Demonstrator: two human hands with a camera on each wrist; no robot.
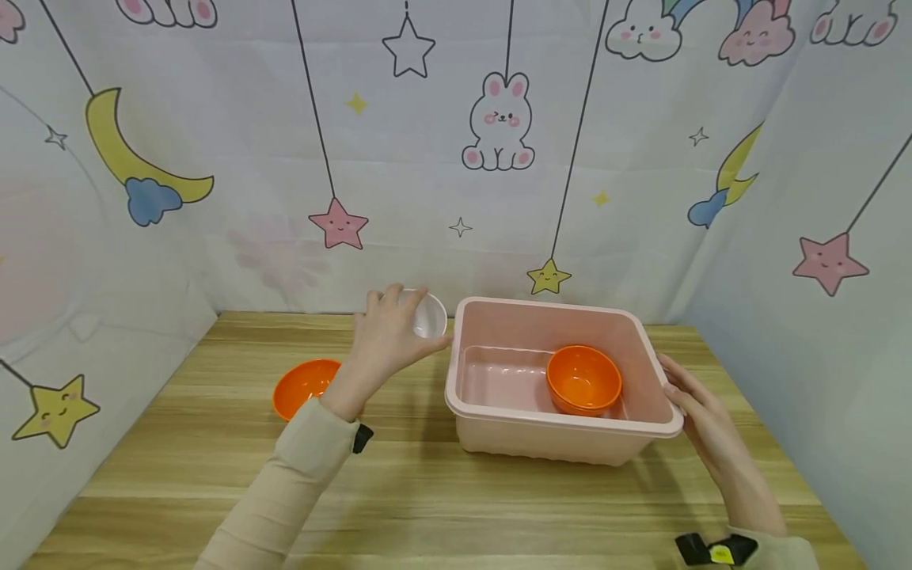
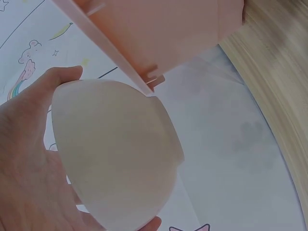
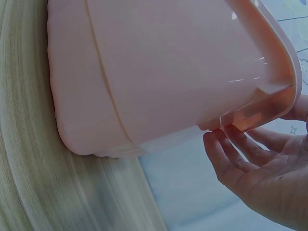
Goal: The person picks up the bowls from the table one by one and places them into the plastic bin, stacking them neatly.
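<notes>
My left hand [image 1: 388, 332] grips a white bowl [image 1: 431, 317] by its rim, fingers and thumb spread around it. The bowl is held tilted just left of the pink plastic bin [image 1: 563, 427]; its smooth outside [image 2: 115, 154] fills much of the left wrist view. With my right hand [image 1: 701, 408] I hold the bin's right rim, fingertips [image 3: 214, 144] tucked beneath the lip. Inside the bin, toward its right side, sits an orange bowl [image 1: 584, 378], with a second orange edge showing under it.
Another orange bowl [image 1: 302, 388] stands on the wooden table [image 1: 399, 507] at the left, partly hidden behind my left wrist. A white cloth [image 1: 442, 158] printed with cartoon stars, moons and rabbits hangs behind the table and along both sides.
</notes>
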